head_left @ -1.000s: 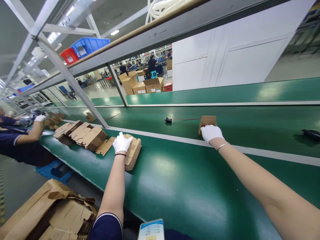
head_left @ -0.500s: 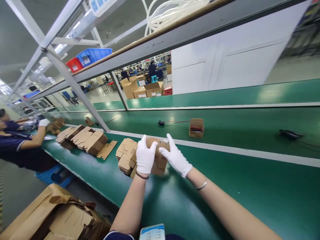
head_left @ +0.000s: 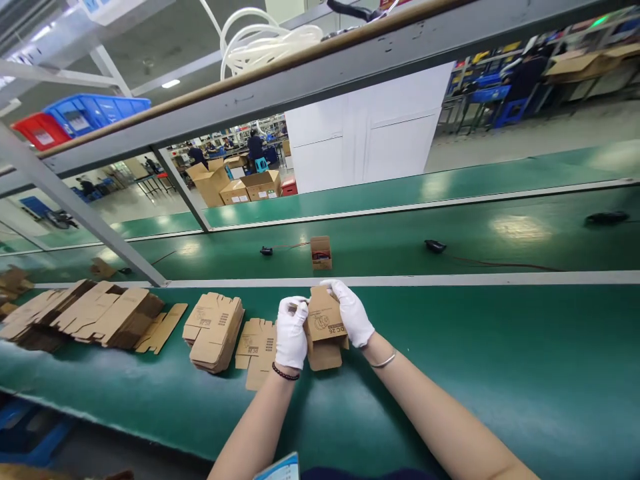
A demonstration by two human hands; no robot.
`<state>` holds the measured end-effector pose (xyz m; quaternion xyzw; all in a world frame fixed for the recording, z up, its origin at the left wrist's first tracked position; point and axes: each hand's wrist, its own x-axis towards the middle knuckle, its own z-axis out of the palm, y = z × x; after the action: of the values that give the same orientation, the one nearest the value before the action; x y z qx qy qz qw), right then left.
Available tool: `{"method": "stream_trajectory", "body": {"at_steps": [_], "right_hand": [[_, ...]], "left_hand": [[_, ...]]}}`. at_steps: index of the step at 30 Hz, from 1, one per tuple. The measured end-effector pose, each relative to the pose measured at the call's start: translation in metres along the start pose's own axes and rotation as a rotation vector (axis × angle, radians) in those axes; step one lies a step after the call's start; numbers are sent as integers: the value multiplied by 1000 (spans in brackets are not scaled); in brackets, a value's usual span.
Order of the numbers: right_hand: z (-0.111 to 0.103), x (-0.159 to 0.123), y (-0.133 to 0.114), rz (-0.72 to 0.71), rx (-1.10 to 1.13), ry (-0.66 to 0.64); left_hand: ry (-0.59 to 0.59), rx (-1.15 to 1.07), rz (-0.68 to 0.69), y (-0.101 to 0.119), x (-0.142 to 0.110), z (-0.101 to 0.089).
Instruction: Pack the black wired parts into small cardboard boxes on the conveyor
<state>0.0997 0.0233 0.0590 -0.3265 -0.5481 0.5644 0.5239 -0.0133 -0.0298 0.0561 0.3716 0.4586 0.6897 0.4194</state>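
Note:
Between my two white-gloved hands is a small brown cardboard box (head_left: 326,321), partly folded up, with a printed face and a flap hanging toward me. My left hand (head_left: 291,333) grips its left edge, fingers curled in at the upper corner. My right hand (head_left: 351,313) wraps round the right side, its fingers behind the far edge. Just left of my left hand lies a flat printed carton blank (head_left: 257,350), partly hidden by that hand. Beyond it sits a stack of flat carton blanks (head_left: 214,330).
More stacked blanks (head_left: 113,313) lie to the left on the green bench (head_left: 475,360). On the green strip behind the white divider stand an open small box (head_left: 321,252) and black corded parts (head_left: 435,246). A metal post (head_left: 85,207) and overhead shelf beam (head_left: 240,100) frame the bench.
My view has swung to the right. The box between my hands has turned, so its printed face and hanging flap now show. A single blank beside the stack is now plainly visible.

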Motion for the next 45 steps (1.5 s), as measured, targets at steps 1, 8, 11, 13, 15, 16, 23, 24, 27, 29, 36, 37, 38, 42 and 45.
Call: {"method": "stream_trajectory", "body": {"at_steps": [1,8,11,13,15,16,23,24,27,29,36,37,38,42,45], "right_hand": [[1,-2,-1,16,7,44],[11,-21,-21,-16,52,-203],[13,-25,-24,-39,-61,-200],[12,-24,-22,-103,-181,-59],[11,-23,-20,-204,-301,66],[11,-22,-18,-255,-344,102],[11,-27,-12,-429,-449,235],[10,-27,-11,-451,-471,240],[9,-28,-10,-494,-510,233],[8,-28,-10,-509,-504,239],[6,-27,-7,-456,-332,287],[6,-26,-7,-388,-253,327],[7,-25,-7,-285,-158,337],[12,-25,-12,186,239,-103],[10,-22,-15,164,238,-287]], "left_hand": [[16,-11,14,1,-3,4],[152,86,185,23,8,5],[142,141,188,27,15,5],[66,146,134,25,12,9],[-15,154,82,19,5,14],[-20,177,73,16,2,17],[158,499,357,9,-3,22],[146,519,392,9,-3,21],[105,555,468,8,-3,19],[97,568,521,6,-6,18],[20,565,634,7,-6,12],[37,561,649,7,-5,11],[78,555,657,8,-5,9],[265,496,620,2,-7,8],[176,504,509,-6,-9,6]]}}
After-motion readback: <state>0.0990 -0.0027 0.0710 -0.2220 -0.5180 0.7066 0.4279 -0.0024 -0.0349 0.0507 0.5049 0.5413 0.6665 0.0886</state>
